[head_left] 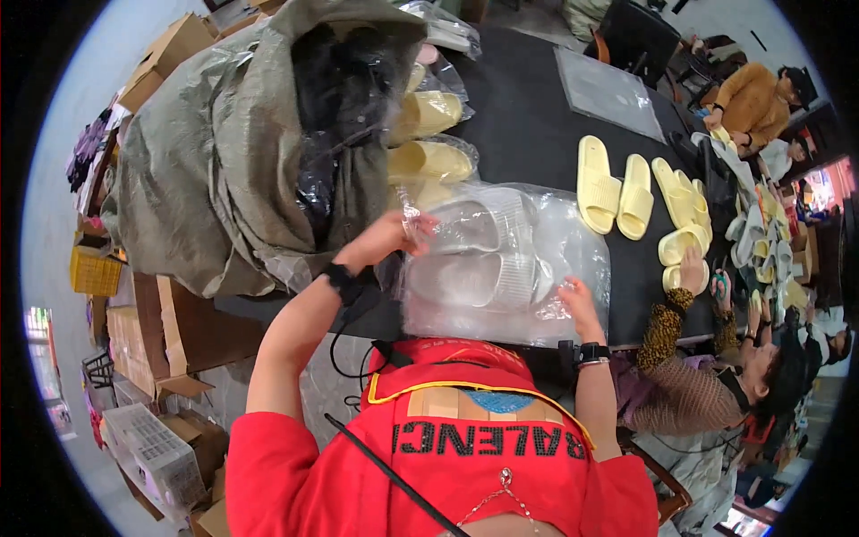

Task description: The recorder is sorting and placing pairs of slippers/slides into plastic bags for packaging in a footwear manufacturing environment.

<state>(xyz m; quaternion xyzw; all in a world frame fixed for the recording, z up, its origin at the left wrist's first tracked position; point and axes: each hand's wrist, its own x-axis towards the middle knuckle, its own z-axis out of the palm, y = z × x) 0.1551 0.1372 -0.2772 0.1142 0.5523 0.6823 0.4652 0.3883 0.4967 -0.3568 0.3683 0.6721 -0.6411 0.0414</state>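
Observation:
A pair of pale whitish slide slippers (461, 282) lies inside a clear plastic bag (582, 255) on the dark table in front of me. At the bag's left edge, my left hand (394, 234) is closed, its fingers pinching the thin film. On the other side, my right hand (582, 309) has its fingers bent together at the film beyond the slippers' right ends. Just past the bag, bagged yellow slippers (434, 161) stick out from beside a large grey-green woven sack (224, 152). Loose yellow slippers (598, 183) lie to the right.
A stack of flat clear bags (608, 85) lies at the table's far side. To the right, a co-worker's hand (692, 271) touches yellow slippers, with more slippers piled beyond. Cardboard boxes (170, 331) and a white plastic crate (154, 456) stand on the left. A black cable hangs near my left arm.

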